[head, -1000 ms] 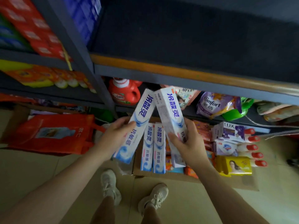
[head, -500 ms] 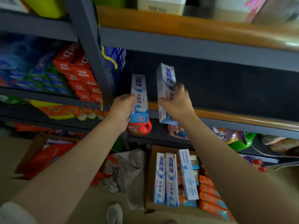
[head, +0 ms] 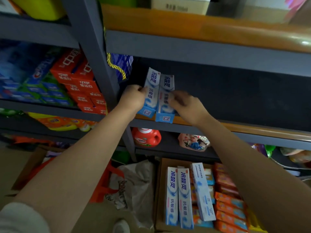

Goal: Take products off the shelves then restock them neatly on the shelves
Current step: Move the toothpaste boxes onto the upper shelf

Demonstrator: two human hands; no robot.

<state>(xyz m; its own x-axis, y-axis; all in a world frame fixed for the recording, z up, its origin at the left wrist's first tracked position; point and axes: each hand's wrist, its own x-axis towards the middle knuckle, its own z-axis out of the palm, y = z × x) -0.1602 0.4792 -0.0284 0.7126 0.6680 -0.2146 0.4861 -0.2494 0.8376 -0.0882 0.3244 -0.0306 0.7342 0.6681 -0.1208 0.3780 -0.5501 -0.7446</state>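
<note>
Two white-and-blue toothpaste boxes lie side by side on the dark middle shelf [head: 235, 126], their near ends sticking out over its front edge. My left hand [head: 133, 98] grips the left toothpaste box [head: 152, 84] by its left side. My right hand [head: 185, 105] holds the right toothpaste box [head: 166, 83], its blurred fingers curled over the box's right side. Below on the floor, a cardboard carton [head: 158, 190] holds more of the same toothpaste boxes [head: 171, 195] beside orange packets.
A grey shelf post [head: 94, 64] stands just left of my left hand, with a yellow rope [head: 116, 68] hanging on it. Red boxes [head: 80, 84] fill the left bay. A red detergent bottle [head: 145, 137] sits on the shelf below.
Both hands lifted the two toothpaste boxes from above the floor carton up to the middle shelf and laid them down next to each other.
</note>
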